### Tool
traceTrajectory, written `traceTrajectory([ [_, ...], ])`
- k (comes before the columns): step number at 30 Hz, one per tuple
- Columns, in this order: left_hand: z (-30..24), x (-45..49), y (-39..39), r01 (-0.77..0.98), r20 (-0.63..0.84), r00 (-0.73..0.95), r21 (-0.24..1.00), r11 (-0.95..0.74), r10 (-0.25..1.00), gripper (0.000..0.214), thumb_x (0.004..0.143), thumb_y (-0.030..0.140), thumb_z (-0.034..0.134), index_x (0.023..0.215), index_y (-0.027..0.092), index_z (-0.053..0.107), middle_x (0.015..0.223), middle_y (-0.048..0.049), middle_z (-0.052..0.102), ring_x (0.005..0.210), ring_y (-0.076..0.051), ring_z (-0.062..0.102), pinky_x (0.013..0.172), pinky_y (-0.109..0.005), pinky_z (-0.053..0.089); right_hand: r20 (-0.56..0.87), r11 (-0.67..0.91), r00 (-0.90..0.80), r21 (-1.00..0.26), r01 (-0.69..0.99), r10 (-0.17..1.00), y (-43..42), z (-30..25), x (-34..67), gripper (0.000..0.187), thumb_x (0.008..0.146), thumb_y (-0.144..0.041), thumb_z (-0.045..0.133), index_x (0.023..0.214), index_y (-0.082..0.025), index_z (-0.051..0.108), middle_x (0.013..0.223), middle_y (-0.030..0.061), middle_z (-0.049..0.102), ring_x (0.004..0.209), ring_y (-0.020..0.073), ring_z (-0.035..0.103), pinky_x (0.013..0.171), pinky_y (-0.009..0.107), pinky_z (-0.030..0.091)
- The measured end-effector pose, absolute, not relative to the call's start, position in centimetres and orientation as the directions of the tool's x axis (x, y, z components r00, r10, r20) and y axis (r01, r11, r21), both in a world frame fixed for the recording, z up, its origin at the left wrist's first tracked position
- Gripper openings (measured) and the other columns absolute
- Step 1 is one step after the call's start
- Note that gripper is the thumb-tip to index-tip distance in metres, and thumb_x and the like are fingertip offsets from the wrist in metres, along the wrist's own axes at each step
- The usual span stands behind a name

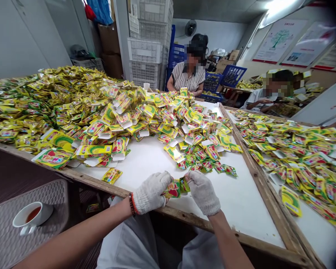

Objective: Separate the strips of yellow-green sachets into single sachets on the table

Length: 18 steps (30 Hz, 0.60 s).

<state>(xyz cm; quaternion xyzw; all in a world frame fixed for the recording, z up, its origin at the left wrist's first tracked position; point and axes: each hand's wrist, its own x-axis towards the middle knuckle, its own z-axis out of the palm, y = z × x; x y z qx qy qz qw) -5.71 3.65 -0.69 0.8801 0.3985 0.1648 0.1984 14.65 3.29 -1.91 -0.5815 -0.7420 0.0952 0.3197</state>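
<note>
My left hand (154,191), in a white knit glove, grips a small green, red and yellow printed box (173,189) just above the table's front edge. My right hand (203,191), gloved too, pinches a small green sachet (184,184) at the box's right end; whether it is partly inside I cannot tell. Just beyond my hands lies a cluster of shiny sachets (204,158). Behind these rises a heap of yellow printed boxes (148,112), many with white flaps open. A single yellow packet (112,175) lies to the left of my left hand.
A large pile of yellow packets (58,101) covers the table's left side. A wooden divider (252,172) separates off more boxes (296,160) at right. Left of me, a cup of reddish drink (33,216) stands on a grey stool (5,231). Two people sit across the room.
</note>
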Motion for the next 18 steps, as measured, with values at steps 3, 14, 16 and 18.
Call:
traceTrajectory([
  [3, -1.5, -5.5, 3.8, 0.622, 0.127, 0.531, 0.614, -0.486, 0.838, 0.041, 0.066, 0.027, 0.063, 0.104, 0.020, 0.048, 0.100, -0.0055, 0.057, 0.088, -0.022, 0.056, 0.076, -0.032, 0.045, 0.399, 0.260, -0.008, -0.581, 0.772, 0.917, 2.7, -3.0, 13.5, 0.025, 0.090, -0.025, 0.041, 0.076, -0.021, 0.061, 0.078, 0.0072, 0.061, 0.075, 0.0189, 0.055, 0.072, 0.030, 0.044],
  [14, -1.8, -5.4, 4.4, 0.599, 0.190, 0.628, 0.502, -0.624, 0.755, 0.047, 0.064, 0.017, 0.060, 0.109, 0.020, 0.048, 0.108, -0.0073, 0.056, 0.099, -0.025, 0.052, 0.086, -0.036, 0.043, 0.077, 0.013, 0.079, -0.795, 0.606, 0.994, 1.4, -1.6, 14.1, 0.020, 0.073, -0.026, 0.055, 0.080, -0.022, 0.073, 0.074, 0.0035, 0.071, 0.066, 0.0187, 0.062, 0.063, 0.029, 0.048],
  [16, -2.0, -5.1, 4.3, 0.598, 0.197, 0.614, 0.516, -0.614, 0.764, 0.047, 0.064, 0.017, 0.061, 0.109, 0.020, 0.048, 0.108, -0.0071, 0.055, 0.099, -0.024, 0.052, 0.087, -0.036, 0.043, -0.003, -0.019, 0.028, -0.826, 0.563, 1.000, 1.1, -1.2, 13.7, 0.027, 0.075, -0.025, 0.051, 0.089, -0.022, 0.074, 0.062, 0.0006, 0.067, 0.054, 0.0150, 0.058, 0.055, 0.026, 0.045],
  [18, -2.2, -4.9, 4.3, 0.620, 0.201, 0.582, 0.518, -0.590, 0.788, 0.047, 0.065, 0.018, 0.061, 0.110, 0.019, 0.048, 0.107, -0.0074, 0.056, 0.099, -0.024, 0.052, 0.086, -0.036, 0.043, -0.100, -0.093, 0.011, -0.879, 0.468, 0.995, 0.7, -1.1, 13.5, 0.036, 0.079, -0.029, 0.049, 0.108, -0.019, 0.069, 0.049, -0.0029, 0.061, 0.044, 0.0128, 0.053, 0.048, 0.023, 0.041],
])
